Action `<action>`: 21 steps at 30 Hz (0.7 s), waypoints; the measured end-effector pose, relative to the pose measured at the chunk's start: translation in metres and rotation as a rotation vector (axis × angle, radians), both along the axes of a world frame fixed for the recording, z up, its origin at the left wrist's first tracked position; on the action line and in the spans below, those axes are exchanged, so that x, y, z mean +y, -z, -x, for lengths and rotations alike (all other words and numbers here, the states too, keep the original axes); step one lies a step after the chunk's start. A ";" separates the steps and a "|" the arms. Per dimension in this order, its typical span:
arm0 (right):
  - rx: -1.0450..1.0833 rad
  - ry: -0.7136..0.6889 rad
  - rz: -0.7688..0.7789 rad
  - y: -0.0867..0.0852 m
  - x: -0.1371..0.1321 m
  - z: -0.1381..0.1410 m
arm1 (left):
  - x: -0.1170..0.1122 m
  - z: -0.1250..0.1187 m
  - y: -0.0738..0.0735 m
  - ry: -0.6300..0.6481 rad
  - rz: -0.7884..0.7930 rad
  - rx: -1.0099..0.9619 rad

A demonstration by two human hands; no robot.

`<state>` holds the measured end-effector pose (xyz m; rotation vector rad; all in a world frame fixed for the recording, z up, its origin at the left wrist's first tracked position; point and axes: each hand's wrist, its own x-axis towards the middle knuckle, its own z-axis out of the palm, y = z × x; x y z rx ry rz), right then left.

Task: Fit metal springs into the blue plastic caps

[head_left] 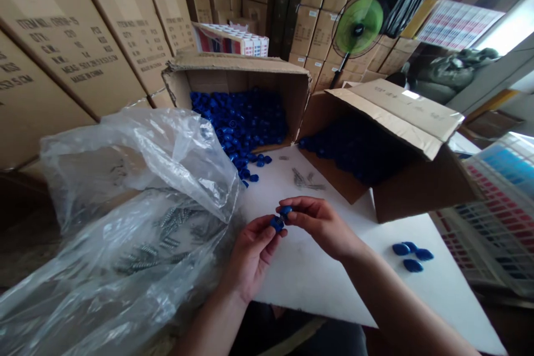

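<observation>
Bare forearms (387, 283) reach over the white table (308, 278) for some close, small work.
Left hand (252, 250) pinches the lower blue piece (277, 224), and right hand (321, 223) pinches the upper blue piece (285, 210) just beside it; whether the two pieces touch, I cannot tell. For doing this well, it seems best to keep the lower one steady, turn both edges evenly, and use gentle fingertip pressure. Beyond the hands lie loose springs (298, 179).

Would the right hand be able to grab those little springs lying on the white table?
Probably yes: the springs lie just beyond the right hand on the white table, and nothing seems to block the way. It would likely need to let go of its blue piece first.
</observation>
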<state>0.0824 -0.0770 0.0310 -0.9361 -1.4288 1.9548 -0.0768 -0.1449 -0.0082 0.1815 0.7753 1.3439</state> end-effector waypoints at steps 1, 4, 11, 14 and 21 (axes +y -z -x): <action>0.005 -0.001 0.005 0.001 0.000 0.000 | 0.000 0.000 0.000 0.004 -0.002 0.001; 0.018 -0.009 0.028 0.005 -0.001 -0.001 | 0.001 -0.001 -0.002 0.004 -0.010 -0.002; -0.027 0.005 0.006 0.006 -0.003 -0.003 | 0.000 -0.005 -0.004 0.001 0.000 0.021; -0.063 -0.013 -0.041 0.001 -0.005 -0.003 | 0.001 -0.005 -0.005 -0.003 0.010 0.034; -0.051 -0.022 -0.069 -0.004 -0.010 -0.005 | 0.002 -0.005 -0.009 0.028 0.034 0.169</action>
